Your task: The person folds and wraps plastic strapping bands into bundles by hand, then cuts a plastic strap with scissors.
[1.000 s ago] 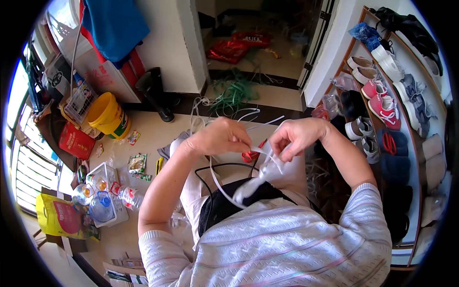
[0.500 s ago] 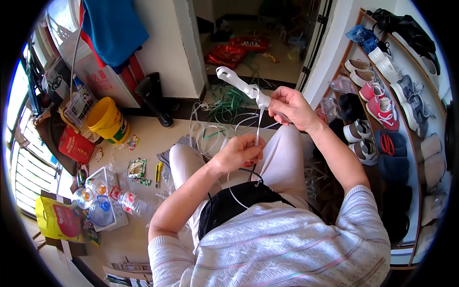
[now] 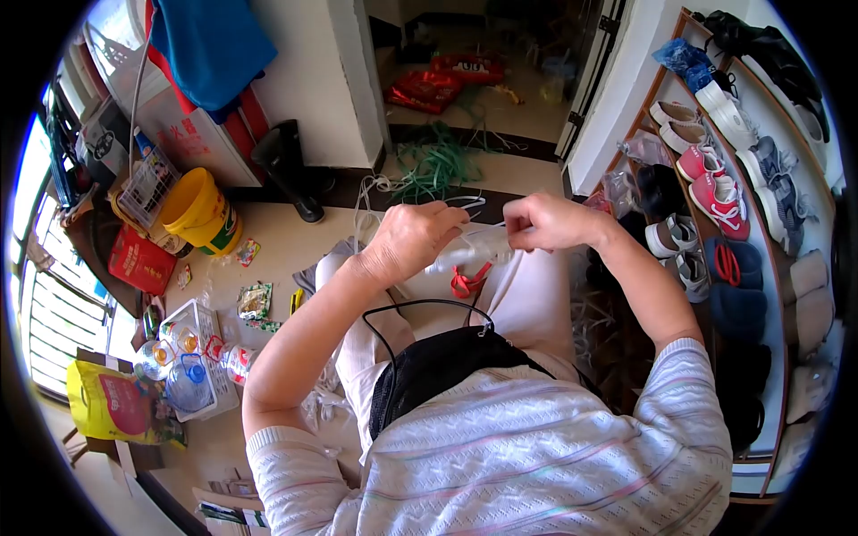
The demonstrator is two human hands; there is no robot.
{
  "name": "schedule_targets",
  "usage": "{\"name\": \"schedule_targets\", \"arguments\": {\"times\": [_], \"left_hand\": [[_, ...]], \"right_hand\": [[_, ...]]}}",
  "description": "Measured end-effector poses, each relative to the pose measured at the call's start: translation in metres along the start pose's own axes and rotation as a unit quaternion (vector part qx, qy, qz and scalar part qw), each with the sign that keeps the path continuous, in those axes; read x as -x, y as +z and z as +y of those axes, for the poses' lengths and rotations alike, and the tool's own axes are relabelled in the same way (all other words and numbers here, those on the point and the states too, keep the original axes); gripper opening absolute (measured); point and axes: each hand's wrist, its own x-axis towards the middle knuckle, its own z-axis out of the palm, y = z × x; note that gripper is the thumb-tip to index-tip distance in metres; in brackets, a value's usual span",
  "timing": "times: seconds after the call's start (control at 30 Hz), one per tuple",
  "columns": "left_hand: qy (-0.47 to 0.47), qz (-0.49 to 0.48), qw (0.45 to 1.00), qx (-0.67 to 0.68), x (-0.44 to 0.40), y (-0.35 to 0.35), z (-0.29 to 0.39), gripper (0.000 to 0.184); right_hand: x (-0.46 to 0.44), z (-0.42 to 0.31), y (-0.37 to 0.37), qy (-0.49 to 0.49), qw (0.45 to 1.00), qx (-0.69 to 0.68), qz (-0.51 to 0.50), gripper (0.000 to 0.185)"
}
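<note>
My left hand (image 3: pixel 416 239) is raised over the left thigh, its fingers closed on a white plastic strap (image 3: pixel 471 202) that curves out near the fingertips. Level with it, my right hand (image 3: pixel 547 221) is pinched shut above the right knee. A pale, knotted or woven strap piece (image 3: pixel 456 257) shows blurred just below and between the hands, seemingly running to the right fingertips. Red-handled scissors (image 3: pixel 468 281) rest lower down between the thighs. A black waist bag (image 3: pixel 456 375) with a black cord lies across the lap.
A tangle of green strapping (image 3: pixel 438 165) lies on the floor ahead by the doorway. To the right stands a shoe rack (image 3: pixel 661 89) full of shoes. On the left are a yellow bucket (image 3: pixel 201 214), a white basket (image 3: pixel 219 397) with plastic bottles, and a yellow bag (image 3: pixel 116 406).
My left hand has risen and moved forward; my right hand has come slightly lower. The woven strap piece, upright before, is now down between the hands. The red scissor handles have come into fuller view.
</note>
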Motion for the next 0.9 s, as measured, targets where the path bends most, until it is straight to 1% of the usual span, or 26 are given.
{"name": "schedule_targets", "arguments": {"times": [0.03, 0.07, 0.1, 0.13, 0.2, 0.23, 0.27, 0.3, 0.33, 0.37, 0.4, 0.43, 0.5, 0.53, 0.57, 0.6, 0.63, 0.67, 0.7, 0.73, 0.77, 0.8, 0.87, 0.9], "left_hand": [[0.007, 0.014, 1.0, 0.024, 0.0, 0.002, -0.001, 0.014], [0.015, -0.022, 0.999, 0.028, 0.004, 0.001, -0.001, 0.015], [0.013, -0.01, 0.998, 0.056, 0.006, 0.004, 0.001, 0.015], [0.01, 0.001, 0.996, 0.085, 0.008, 0.009, 0.003, 0.014], [0.008, 0.025, 0.993, 0.119, 0.01, 0.012, 0.01, 0.011], [-0.061, 0.013, 0.98, 0.191, 0.013, 0.017, 0.013, 0.013], [-0.128, 0.001, 0.957, 0.261, 0.017, 0.025, 0.017, 0.015], [-0.194, -0.009, 0.924, 0.328, 0.019, 0.031, 0.022, 0.017], [-0.223, -0.005, 0.889, 0.401, 0.019, 0.034, 0.029, 0.019], [-0.277, -0.026, 0.832, 0.48, 0.02, 0.039, 0.033, 0.022], [-0.286, -0.037, 0.82, 0.494, 0.017, 0.039, 0.037, 0.023], [-0.296, -0.049, 0.808, 0.508, 0.014, 0.036, 0.041, 0.024], [-0.275, -0.056, 0.882, 0.379, 0.011, 0.028, 0.039, 0.022], [-0.264, -0.058, 0.911, 0.31, 0.01, 0.023, 0.035, 0.02], [-0.216, -0.061, 0.947, 0.23, 0.01, 0.018, 0.03, 0.019], [-0.166, -0.065, 0.973, 0.147, 0.01, 0.013, 0.024, 0.018], [-0.115, -0.07, 0.989, 0.064, 0.01, 0.007, 0.021, 0.017], [-0.095, -0.065, 0.992, 0.058, 0.008, -0.003, 0.02, 0.016], [-0.089, -0.083, 0.987, 0.104, 0.004, -0.012, 0.016, 0.016], [-0.084, -0.099, 0.98, 0.15, 0.0, -0.021, 0.012, 0.017], [-0.078, -0.114, 0.971, 0.195, -0.003, -0.03, 0.01, 0.018], [-0.15, -0.128, 0.942, 0.271, -0.005, -0.039, 0.013, 0.019], [-0.22, -0.128, 0.88, 0.401, -0.002, -0.035, 0.005, 0.018], [-0.253, -0.127, 0.84, 0.463, 0.0, -0.029, -0.001, 0.018]], "right_hand": [[0.001, -0.001, -0.003, 0.01, 0.997, -0.047, -0.062, 0.013], [0.002, 0.0, -0.006, 0.02, 0.988, -0.094, -0.124, 0.013], [0.004, 0.002, -0.008, 0.03, 0.972, -0.141, -0.185, 0.013], [0.003, 0.013, -0.006, 0.006, 0.959, -0.196, -0.205, 0.013], [0.005, 0.022, -0.002, -0.05, 0.924, -0.337, -0.175, 0.013], [0.006, 0.022, 0.0, -0.078, 0.897, -0.405, -0.157, 0.014], [0.008, 0.02, 0.004, -0.129, 0.862, -0.473, -0.127, 0.014], [0.004, 0.019, 0.007, -0.132, 0.848, -0.504, -0.093, 0.015], [0.001, 0.015, 0.012, -0.135, 0.826, -0.546, -0.039, 0.014], [-0.002, 0.009, 0.016, -0.137, 0.799, -0.585, 0.015, 0.013], [-0.004, 0.007, 0.017, -0.098, 0.829, -0.545, 0.08, 0.012], [-0.006, 0.009, 0.018, -0.087, 0.867, -0.475, 0.123, 0.012], [-0.013, 0.017, 0.021, -0.061, 0.923, -0.323, 0.202, 0.013], [-0.01, 0.012, 0.02, -0.035, 0.935, -0.274, 0.223, 0.014], [-0.01, 0.015, 0.021, -0.065, 0.951, -0.165, 0.253, 0.014], [-0.01, 0.021, 0.023, -0.092, 0.954, -0.055, 0.28, 0.014], [-0.009, 0.02, 0.025, -0.118, 0.944, 0.055, 0.303, 0.015], [-0.003, 0.015, 0.023, -0.076, 0.968, 0.056, 0.232, 0.017], [0.001, 0.008, 0.022, -0.042, 0.99, 0.014, 0.131, 0.018], [0.005, 0.004, 0.022, -0.041, 0.998, -0.045, 0.025, 0.015], [0.009, 0.001, 0.021, -0.04, 0.991, -0.102, -0.081, 0.012], [0.013, -0.003, 0.018, -0.052, 0.976, -0.179, -0.114, 0.01], [0.021, -0.008, 0.014, -0.073, 0.925, -0.329, -0.176, 0.005], [0.022, -0.004, 0.011, -0.134, 0.907, -0.375, -0.139, 0.007]]}}
